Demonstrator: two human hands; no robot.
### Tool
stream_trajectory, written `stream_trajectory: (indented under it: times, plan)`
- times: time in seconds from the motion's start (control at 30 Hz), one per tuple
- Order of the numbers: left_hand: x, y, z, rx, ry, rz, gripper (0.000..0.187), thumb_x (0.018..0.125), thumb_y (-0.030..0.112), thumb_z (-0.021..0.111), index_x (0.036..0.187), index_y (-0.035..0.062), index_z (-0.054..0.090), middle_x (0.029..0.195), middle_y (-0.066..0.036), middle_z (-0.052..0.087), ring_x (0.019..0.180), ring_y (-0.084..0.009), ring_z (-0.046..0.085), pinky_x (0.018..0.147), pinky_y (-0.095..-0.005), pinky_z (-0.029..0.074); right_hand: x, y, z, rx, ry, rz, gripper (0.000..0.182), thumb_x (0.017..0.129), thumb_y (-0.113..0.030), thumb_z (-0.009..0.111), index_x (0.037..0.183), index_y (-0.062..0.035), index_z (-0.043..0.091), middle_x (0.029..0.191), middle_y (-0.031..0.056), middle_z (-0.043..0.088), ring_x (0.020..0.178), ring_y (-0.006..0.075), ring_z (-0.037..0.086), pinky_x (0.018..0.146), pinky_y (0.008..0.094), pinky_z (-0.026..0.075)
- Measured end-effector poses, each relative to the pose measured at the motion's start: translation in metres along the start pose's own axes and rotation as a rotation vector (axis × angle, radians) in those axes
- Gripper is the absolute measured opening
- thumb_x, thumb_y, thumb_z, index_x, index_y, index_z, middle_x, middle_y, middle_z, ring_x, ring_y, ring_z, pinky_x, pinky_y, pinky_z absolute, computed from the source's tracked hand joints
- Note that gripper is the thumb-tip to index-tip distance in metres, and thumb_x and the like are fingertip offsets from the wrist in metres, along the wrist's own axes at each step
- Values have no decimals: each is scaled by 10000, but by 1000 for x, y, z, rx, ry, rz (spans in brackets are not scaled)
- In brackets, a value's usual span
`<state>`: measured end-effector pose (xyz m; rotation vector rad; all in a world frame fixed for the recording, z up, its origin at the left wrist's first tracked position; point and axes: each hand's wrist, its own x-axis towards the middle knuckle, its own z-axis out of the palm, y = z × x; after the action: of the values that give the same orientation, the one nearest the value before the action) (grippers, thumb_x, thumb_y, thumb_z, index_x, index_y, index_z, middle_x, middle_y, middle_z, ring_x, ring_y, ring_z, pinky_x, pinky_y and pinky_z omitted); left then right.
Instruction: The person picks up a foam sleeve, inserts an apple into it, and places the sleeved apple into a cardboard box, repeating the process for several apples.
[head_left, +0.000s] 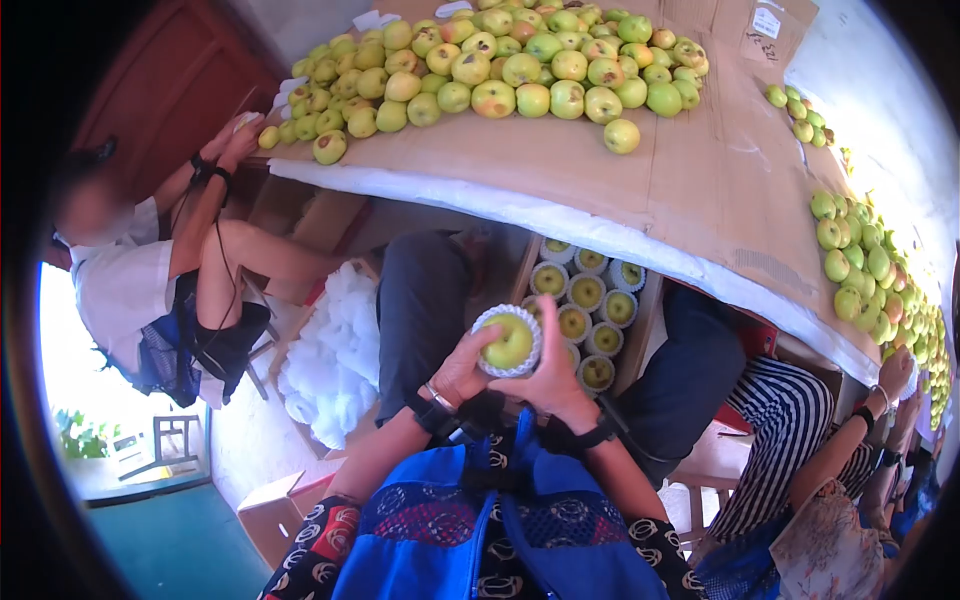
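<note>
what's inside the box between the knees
The box holds foam-wrapped apples. The right hand hides some of the near part, and the table edge covers the far end; anything beneath these apples can't be seen.

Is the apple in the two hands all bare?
No, a white net rings the apple between left hand and right hand.

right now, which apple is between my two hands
The yellow-green apple in a white net, between your left hand and right hand; other netted apples sit in the box, bare apples lie on the table.
</note>
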<state>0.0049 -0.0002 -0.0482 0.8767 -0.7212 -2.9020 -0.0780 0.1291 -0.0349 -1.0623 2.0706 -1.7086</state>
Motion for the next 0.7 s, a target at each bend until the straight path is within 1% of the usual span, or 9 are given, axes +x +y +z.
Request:
stream_trajectory:
  times: [0.07,0.13,0.17,0.23,0.27,0.37,0.5,0.57,0.7]
  plan:
    - [1,4,5,-88,-109,49,359,893,222,522,1188,21,481,1136,-110,570,1057,-220,557,938,-368,442,-4,8,-6,133,66,-4,869,661,-266,760,1333,16,287,1269,166,424,1131,265,459,997,379,319]
    - [2,5,8,-54,-104,82,381,912,269,471,1197,17,466,1148,-119,565,1075,-231,547,956,-385,424,-12,31,-5,637,202,388,677,791,-261,671,1301,17,323,1210,143,468,1109,201,479,935,323,399]
    - [2,4,8,-92,-92,108,382,912,275,466,1196,19,468,1150,-120,564,1067,-231,551,949,-385,427,-14,34,-4,639,201,385,677,791,-261,671,1301,17,323,1210,143,468,1109,201,479,935,323,399]
    - [6,3,4,-133,-80,126,384,912,282,461,1195,22,469,1152,-121,562,1059,-231,556,942,-385,431,-23,41,-5,746,-108,819,575,863,-311,589,1299,-40,329,1214,87,473,1108,177,478,865,311,434]
    - [9,2,1,-97,-64,144,409,899,313,476,1188,25,481,1150,-115,568,1063,-232,552,947,-385,423,-24,40,-1,743,-105,826,575,863,-311,589,1299,-40,329,1214,87,473,1108,177,478,865,311,434]
    - [13,-6,-5,-9,5,182,441,883,352,492,1183,30,493,1145,-105,576,1065,-227,548,952,-380,411,-23,35,23,788,-57,717,428,856,-270,603,1193,-48,460,1050,24,560,907,82,542,704,225,460]
    - [9,0,3,66,2,166,448,883,360,493,1190,33,490,1161,-91,568,1077,-210,534,950,-374,400,-19,29,23,763,-7,694,411,860,-252,594,1209,-82,459,1089,12,550,930,111,559,773,254,459]
    - [9,0,2,73,-6,147,450,883,364,491,1193,38,488,1177,-88,558,1085,-206,528,953,-376,396,-14,27,13,839,19,729,377,846,-262,600,1157,-76,498,1021,-10,569,847,54,528,646,192,411]
    - [11,1,-3,114,14,93,410,871,289,547,1195,49,474,1163,-67,551,1084,-186,521,939,-358,405,-14,56,3,851,-72,773,385,840,-286,592,1157,-87,503,1014,-20,570,829,47,519,629,187,382]
